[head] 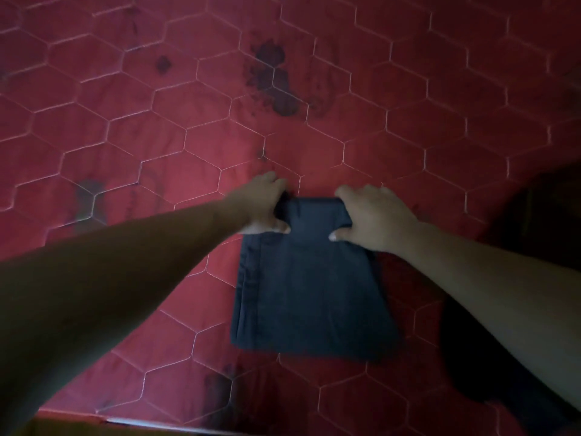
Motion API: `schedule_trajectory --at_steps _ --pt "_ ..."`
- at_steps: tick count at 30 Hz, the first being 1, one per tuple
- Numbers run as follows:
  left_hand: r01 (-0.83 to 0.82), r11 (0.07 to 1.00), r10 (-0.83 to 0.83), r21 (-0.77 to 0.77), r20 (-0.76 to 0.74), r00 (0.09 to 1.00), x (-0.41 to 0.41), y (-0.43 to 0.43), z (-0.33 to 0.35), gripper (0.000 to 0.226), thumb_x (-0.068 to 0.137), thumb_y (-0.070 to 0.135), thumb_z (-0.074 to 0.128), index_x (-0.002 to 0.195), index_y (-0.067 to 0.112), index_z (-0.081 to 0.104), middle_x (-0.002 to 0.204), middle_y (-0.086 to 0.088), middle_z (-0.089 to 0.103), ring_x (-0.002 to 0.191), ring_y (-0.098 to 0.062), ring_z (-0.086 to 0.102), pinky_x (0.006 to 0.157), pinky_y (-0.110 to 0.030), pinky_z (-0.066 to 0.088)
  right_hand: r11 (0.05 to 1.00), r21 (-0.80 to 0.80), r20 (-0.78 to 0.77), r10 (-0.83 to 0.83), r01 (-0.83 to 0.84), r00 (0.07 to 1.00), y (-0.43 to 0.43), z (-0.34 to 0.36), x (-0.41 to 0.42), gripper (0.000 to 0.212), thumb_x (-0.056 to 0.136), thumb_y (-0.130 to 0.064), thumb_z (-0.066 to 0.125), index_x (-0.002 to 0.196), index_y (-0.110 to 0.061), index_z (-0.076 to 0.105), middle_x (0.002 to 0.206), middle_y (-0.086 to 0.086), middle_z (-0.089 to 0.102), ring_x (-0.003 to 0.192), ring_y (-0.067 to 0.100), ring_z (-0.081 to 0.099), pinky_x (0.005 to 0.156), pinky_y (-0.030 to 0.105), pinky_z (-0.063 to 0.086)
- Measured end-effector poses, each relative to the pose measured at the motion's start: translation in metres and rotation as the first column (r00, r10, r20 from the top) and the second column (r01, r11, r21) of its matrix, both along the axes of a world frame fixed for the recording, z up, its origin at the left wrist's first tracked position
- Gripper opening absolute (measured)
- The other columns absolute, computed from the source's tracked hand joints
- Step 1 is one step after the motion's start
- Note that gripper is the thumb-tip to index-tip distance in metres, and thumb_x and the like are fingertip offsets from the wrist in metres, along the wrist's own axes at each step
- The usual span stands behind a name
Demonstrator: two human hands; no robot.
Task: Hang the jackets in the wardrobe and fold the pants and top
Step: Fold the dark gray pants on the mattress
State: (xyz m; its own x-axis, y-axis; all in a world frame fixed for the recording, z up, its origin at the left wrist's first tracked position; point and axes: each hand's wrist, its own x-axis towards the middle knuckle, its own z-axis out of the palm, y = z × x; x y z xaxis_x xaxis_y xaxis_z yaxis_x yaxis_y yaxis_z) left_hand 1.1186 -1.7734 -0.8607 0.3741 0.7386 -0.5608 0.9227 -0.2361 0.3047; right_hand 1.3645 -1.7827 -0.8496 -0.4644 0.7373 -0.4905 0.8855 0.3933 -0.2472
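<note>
1. Dark blue pants point(311, 287), folded, lie on the red quilt point(157, 121) at lower centre of the frame.
2. Left hand point(262, 204) grips their top left corner.
3. Right hand point(374, 217) grips the top right corner.

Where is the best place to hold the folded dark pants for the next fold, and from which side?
Probably the far edge of the pants, at its two corners, from above, as the left hand and right hand do now. The cloth lies flat on the red quilt, so the corners lift evenly.
</note>
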Motion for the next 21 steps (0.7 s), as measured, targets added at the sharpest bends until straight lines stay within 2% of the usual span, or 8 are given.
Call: schedule_trajectory --at_steps 2,3,6,8,12,15,18,21 --pt "0.064 0.996 -0.068 -0.068 -0.061 0.996 0.006 -0.009 0.003 0.059 0.072 0.055 0.080 0.116 0.019 0.064 0.108 -0.002 0.052 0.105 -0.023 0.046 0.092 -0.041 0.049 0.990 -0.134 0.020 0.037 -0.034 0.999 -0.008 0.008 -0.006 0.056 0.080 -0.058 0.076 0.113 -0.022 0.047 0.085 -0.011 0.055 0.085 0.016 0.055 0.085 0.037 0.040" --pt "0.076 0.990 -0.085 -0.119 -0.073 0.994 0.008 -0.014 0.005 0.053 0.072 0.052 0.079 0.112 0.020 0.066 0.107 -0.002 0.054 0.104 -0.024 0.048 0.091 -0.042 0.050 0.975 -0.221 0.032 0.028 -0.020 0.999 -0.011 0.010 -0.009 0.050 0.080 -0.053 0.078 0.105 -0.022 0.047 0.083 -0.011 0.054 0.083 0.015 0.055 0.083 0.037 0.041" --pt "0.011 0.942 -0.014 -0.337 -0.007 1.000 0.009 -0.025 0.020 0.028 0.079 0.031 0.076 0.100 0.018 0.064 0.094 -0.001 0.063 0.090 -0.023 0.060 0.074 -0.034 0.054 0.852 -0.505 0.025 -0.147 0.140 0.989 -0.015 0.018 -0.011 0.030 0.078 -0.029 0.082 0.093 -0.016 0.059 0.092 -0.001 0.066 0.087 0.020 0.064 0.077 0.039 0.053" --pt "0.002 0.929 0.007 -0.370 0.024 1.000 0.007 -0.027 0.037 0.018 0.081 0.023 0.072 0.088 0.017 0.057 0.083 0.000 0.060 0.077 -0.020 0.057 0.061 -0.030 0.046 0.833 -0.528 0.013 -0.190 0.168 0.982 -0.011 0.031 -0.010 0.020 0.077 -0.020 0.080 0.089 -0.015 0.064 0.092 0.002 0.068 0.086 0.022 0.066 0.072 0.038 0.055" --pt "-0.033 0.996 0.039 -0.083 0.069 0.997 -0.001 0.001 0.090 0.021 0.081 0.022 0.069 0.086 0.021 0.050 0.079 0.004 0.054 0.078 -0.023 0.055 0.060 -0.031 0.038 0.940 -0.301 -0.076 -0.194 0.163 0.978 0.021 0.085 -0.006 0.016 0.083 -0.015 0.073 0.081 -0.018 0.058 0.085 -0.002 0.061 0.080 0.020 0.059 0.058 0.030 0.040" --pt "-0.126 0.972 0.091 0.199 0.175 0.980 -0.005 0.042 0.138 0.025 0.080 0.022 0.067 0.100 0.017 0.053 0.088 -0.001 0.061 0.085 -0.029 0.060 0.068 -0.037 0.047 0.980 0.049 -0.168 -0.182 0.192 0.969 0.060 0.136 -0.002 0.018 0.082 -0.017 0.067 0.076 -0.016 0.049 0.081 0.000 0.057 0.080 0.027 0.059 0.062 0.036 0.045" --pt "-0.140 0.878 0.032 0.458 0.235 0.971 -0.005 0.064 0.174 0.029 0.078 0.023 0.066 0.103 0.015 0.054 0.095 -0.004 0.057 0.088 -0.030 0.056 0.067 -0.039 0.044 0.893 0.426 -0.171 -0.075 0.142 0.982 0.076 0.177 -0.004 0.024 0.081 -0.023 0.069 0.089 -0.014 0.048 0.086 0.002 0.049 0.079 0.029 0.054 0.063 0.037 0.042" --pt "-0.057 0.817 -0.081 0.574 0.212 0.974 -0.007 0.050 0.174 0.031 0.071 0.017 0.072 0.092 0.017 0.050 0.095 -0.001 0.046 0.086 -0.030 0.053 0.061 -0.037 0.042 0.814 0.579 -0.133 0.028 0.055 0.991 0.058 0.180 -0.003 0.041 0.076 -0.024 0.077 0.106 -0.010 0.053 0.094 0.009 0.056 0.083 0.032 0.058 0.059 0.037 0.042"
